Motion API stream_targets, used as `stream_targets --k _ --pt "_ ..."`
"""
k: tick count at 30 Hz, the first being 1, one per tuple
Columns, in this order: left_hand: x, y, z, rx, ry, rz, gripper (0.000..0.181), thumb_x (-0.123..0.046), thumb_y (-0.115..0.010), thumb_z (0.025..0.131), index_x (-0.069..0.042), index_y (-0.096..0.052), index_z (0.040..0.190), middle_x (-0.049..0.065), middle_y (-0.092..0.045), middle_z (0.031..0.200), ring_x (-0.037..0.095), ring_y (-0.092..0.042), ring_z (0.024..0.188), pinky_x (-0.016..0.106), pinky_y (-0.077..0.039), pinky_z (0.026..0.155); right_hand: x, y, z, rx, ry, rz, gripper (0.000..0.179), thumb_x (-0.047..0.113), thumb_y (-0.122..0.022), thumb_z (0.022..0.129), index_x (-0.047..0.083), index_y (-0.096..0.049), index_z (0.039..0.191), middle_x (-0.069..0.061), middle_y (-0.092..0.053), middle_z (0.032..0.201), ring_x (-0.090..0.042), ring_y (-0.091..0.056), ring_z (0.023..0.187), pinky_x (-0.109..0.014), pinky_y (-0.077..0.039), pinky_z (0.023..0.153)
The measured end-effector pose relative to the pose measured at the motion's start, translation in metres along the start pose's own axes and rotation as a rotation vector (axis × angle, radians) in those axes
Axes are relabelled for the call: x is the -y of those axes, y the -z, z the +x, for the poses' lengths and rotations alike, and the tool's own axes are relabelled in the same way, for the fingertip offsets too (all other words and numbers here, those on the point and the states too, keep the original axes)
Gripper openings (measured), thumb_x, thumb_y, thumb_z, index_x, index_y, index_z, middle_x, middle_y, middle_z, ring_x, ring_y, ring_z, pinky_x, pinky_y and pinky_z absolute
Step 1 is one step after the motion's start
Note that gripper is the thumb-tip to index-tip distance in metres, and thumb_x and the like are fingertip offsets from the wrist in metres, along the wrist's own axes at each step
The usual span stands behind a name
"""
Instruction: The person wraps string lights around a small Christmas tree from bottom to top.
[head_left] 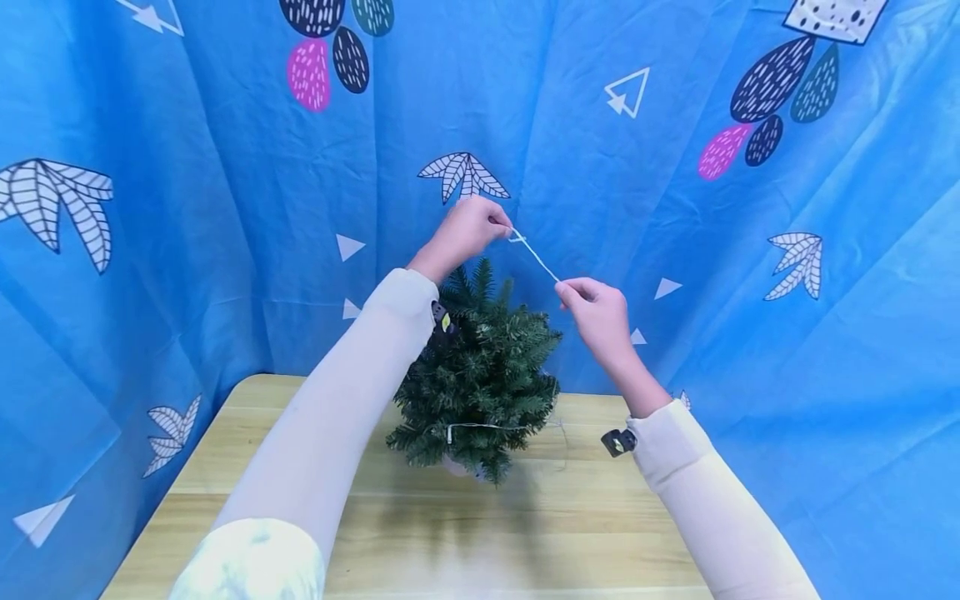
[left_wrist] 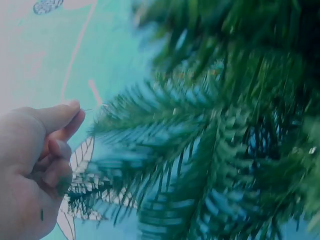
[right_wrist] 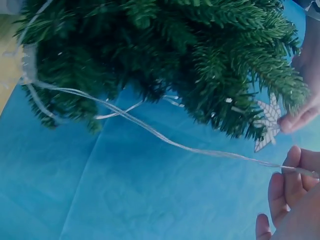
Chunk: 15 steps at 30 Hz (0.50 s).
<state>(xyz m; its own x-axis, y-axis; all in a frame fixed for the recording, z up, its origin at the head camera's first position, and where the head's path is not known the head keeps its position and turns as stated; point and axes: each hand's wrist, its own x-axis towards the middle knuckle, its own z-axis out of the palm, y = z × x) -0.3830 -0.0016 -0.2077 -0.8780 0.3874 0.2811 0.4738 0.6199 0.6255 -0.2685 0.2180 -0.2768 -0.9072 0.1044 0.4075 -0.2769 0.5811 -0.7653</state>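
A small green artificial Christmas tree [head_left: 487,375] stands on the table below both hands. Above its top my left hand [head_left: 472,227] pinches one part of a thin whitish string-light wire [head_left: 536,256]. Farther right and lower, my right hand [head_left: 600,315] pinches the same wire, which runs straight between the two. In the right wrist view, clear strands of the wire [right_wrist: 165,140] trail from that hand back to the tree's side. The left wrist view shows thumb and forefinger of the left hand [left_wrist: 35,160] together near a branch [left_wrist: 165,125].
A wooden table [head_left: 600,517] carries the tree. Behind and on both sides hangs a blue patterned cloth [head_left: 300,208]. More wire [head_left: 487,426] crosses the tree's lower front, with a small white end piece [head_left: 449,433]. Each wrist wears a small black camera [head_left: 618,442].
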Motion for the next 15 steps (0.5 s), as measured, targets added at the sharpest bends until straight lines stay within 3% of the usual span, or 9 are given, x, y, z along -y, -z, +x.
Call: stream_targets --k 3,7,11,15 --pt "0.009 0.009 0.002 -0.023 0.069 0.078 0.018 -0.033 -0.065 0.100 -0.024 -0.078 0.110 -0.009 -0.073 0.111 0.013 -0.061 0.102 0.041 -0.044 0.100 -0.004 0.003 -0.003 -0.004 -0.007 -0.014 0.031 0.041 -0.066 0.097 0.014 -0.077 0.107 -0.014 -0.073 0.094 -0.019 -0.059 0.079 -0.032 -0.043 0.058" --pt "0.019 0.017 0.001 -0.039 0.114 0.129 0.020 -0.040 -0.064 0.100 -0.031 -0.077 0.111 -0.015 -0.072 0.112 0.011 -0.059 0.108 0.048 -0.033 0.110 -0.007 0.007 -0.007 0.009 -0.001 -0.017 0.033 0.042 -0.068 0.096 0.013 -0.078 0.108 -0.012 -0.074 0.097 -0.018 -0.064 0.087 -0.033 -0.046 0.063" --pt "0.028 0.024 -0.002 -0.066 0.130 0.091 0.022 -0.040 -0.064 0.100 -0.029 -0.077 0.113 -0.013 -0.073 0.113 0.012 -0.060 0.113 0.050 -0.032 0.111 -0.008 0.011 -0.012 0.024 0.015 -0.041 0.034 0.044 -0.067 0.096 0.013 -0.078 0.106 -0.013 -0.074 0.099 -0.018 -0.059 0.095 -0.036 -0.045 0.073" --pt "0.039 0.029 -0.004 -0.100 0.166 0.027 0.022 -0.040 -0.065 0.099 -0.027 -0.077 0.112 -0.010 -0.073 0.118 0.013 -0.060 0.118 0.050 -0.031 0.112 -0.010 0.017 -0.020 0.027 0.016 -0.071 0.035 0.046 -0.066 0.096 0.013 -0.078 0.105 -0.013 -0.073 0.095 -0.019 -0.055 0.093 -0.037 -0.044 0.074"
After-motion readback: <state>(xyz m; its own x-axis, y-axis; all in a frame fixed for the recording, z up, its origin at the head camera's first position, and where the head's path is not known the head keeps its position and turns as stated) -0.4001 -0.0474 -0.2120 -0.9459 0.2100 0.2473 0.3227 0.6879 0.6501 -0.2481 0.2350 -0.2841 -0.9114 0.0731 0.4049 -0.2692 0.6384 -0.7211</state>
